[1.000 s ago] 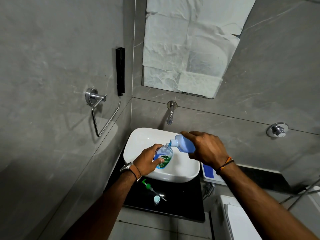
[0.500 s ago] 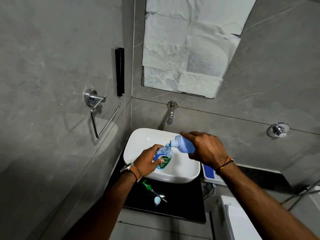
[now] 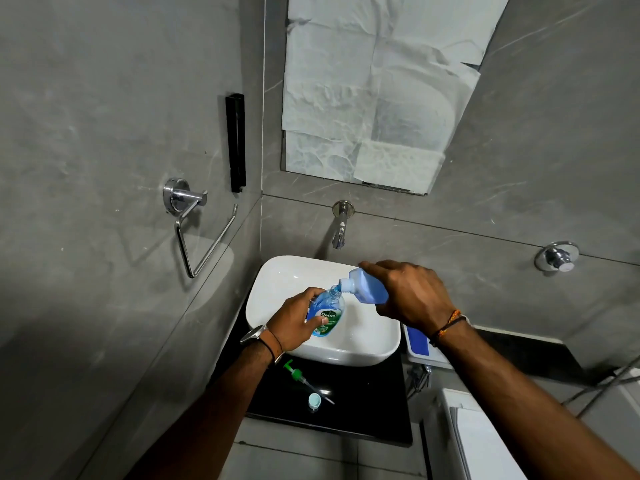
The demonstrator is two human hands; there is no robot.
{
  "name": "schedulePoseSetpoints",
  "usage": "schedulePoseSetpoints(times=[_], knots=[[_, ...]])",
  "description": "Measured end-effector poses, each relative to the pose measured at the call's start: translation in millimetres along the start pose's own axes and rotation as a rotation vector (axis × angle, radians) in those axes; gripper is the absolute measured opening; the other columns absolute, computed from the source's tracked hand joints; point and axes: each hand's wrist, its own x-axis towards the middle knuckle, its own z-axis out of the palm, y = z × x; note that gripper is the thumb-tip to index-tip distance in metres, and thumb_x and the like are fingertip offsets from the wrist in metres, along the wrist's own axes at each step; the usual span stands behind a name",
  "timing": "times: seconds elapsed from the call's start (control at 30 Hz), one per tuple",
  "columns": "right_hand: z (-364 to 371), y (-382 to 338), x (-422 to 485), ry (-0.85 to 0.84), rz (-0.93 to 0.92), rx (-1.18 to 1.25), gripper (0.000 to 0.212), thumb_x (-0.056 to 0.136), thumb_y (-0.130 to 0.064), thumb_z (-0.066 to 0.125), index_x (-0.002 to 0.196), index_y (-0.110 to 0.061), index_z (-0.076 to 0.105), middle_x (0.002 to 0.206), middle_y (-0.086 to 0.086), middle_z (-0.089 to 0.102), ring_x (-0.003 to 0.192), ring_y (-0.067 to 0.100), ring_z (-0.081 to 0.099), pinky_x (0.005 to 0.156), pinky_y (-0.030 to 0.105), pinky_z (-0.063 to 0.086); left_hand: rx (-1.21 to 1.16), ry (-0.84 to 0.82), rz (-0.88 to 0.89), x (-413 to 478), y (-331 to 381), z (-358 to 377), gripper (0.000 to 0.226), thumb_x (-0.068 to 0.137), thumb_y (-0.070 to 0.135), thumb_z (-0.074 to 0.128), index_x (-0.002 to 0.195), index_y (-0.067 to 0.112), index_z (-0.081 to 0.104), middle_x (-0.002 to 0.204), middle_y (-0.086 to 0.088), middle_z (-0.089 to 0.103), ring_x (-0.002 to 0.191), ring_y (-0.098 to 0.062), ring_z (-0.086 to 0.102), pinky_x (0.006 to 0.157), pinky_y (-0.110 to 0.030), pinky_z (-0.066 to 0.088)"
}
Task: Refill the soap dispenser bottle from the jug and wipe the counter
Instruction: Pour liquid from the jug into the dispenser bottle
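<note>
My left hand (image 3: 294, 320) grips the clear soap dispenser bottle (image 3: 327, 315) with a green label, holding it over the white basin (image 3: 277, 282). My right hand (image 3: 412, 296) holds the blue jug (image 3: 367, 287) tipped leftward, its white spout touching the bottle's open neck. Blue liquid fills much of the bottle. On the black counter (image 3: 367, 407) in front of the basin lie the green pump head (image 3: 298, 374) with its tube and a small pale blue cap (image 3: 314, 400).
A wall tap (image 3: 341, 223) juts out above the basin. On the left wall hang a chrome ring holder (image 3: 194, 230) and a black bar (image 3: 235, 142). A paper-covered mirror (image 3: 374, 88) is behind. A white-and-blue object (image 3: 417, 341) sits right of the basin.
Both hands and the two containers hold nearly the same pose; the view has shifted only slightly.
</note>
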Motion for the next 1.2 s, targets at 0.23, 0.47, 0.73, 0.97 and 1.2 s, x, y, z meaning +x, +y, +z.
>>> schedulePoseSetpoints(times=[0.23,0.47,0.73,0.97,1.2], knots=[[1.6,0.3,1.1,0.004,-0.008,0.002,0.083,0.066,-0.038,0.078,0.144,-0.039,0.049,0.126,-0.009,0.069,0.092,0.028,0.071,0.067,0.032,0.053,-0.001,0.012,-0.005,1.4,-2.3,2.3,0.045,0.087,0.027,0.071,0.126,0.027,0.047,0.122,0.005,0.065,0.103,-0.007,0.063,0.080,-0.006,0.049],[0.6,1.3,2.6,0.020,-0.016,-0.005,0.082,0.071,-0.038,0.076,0.147,-0.040,0.046,0.130,-0.009,0.067,0.096,0.027,0.070,0.071,0.032,0.054,0.000,0.013,-0.001,2.6,-1.1,1.7,0.046,0.088,0.026,0.071,0.127,0.025,0.047,0.121,0.004,0.064,0.104,-0.009,0.062,0.081,-0.009,0.051],[0.1,1.2,3.1,0.038,-0.022,-0.018,0.084,0.072,-0.038,0.077,0.149,-0.040,0.043,0.133,-0.010,0.066,0.100,0.026,0.070,0.073,0.030,0.052,0.000,0.006,0.006,1.7,0.0,0.1,0.046,0.089,0.025,0.069,0.128,0.024,0.046,0.123,0.003,0.063,0.106,-0.009,0.061,0.083,-0.011,0.051],[-2.0,1.7,2.4,0.045,-0.025,-0.022,0.083,0.072,-0.037,0.077,0.148,-0.040,0.044,0.131,-0.010,0.067,0.099,0.026,0.070,0.073,0.030,0.052,0.007,0.012,0.013,2.8,1.4,-1.1,0.046,0.088,0.025,0.070,0.128,0.023,0.047,0.123,0.003,0.063,0.106,-0.011,0.062,0.085,-0.015,0.052],[-3.3,0.5,3.5,0.041,-0.026,-0.017,0.083,0.070,-0.035,0.078,0.146,-0.040,0.046,0.126,-0.007,0.069,0.095,0.027,0.070,0.069,0.029,0.048,-0.014,0.009,0.004,2.8,-1.4,-0.7,0.045,0.087,0.027,0.071,0.126,0.028,0.048,0.114,0.013,0.062,0.101,-0.007,0.062,0.077,-0.001,0.047]])
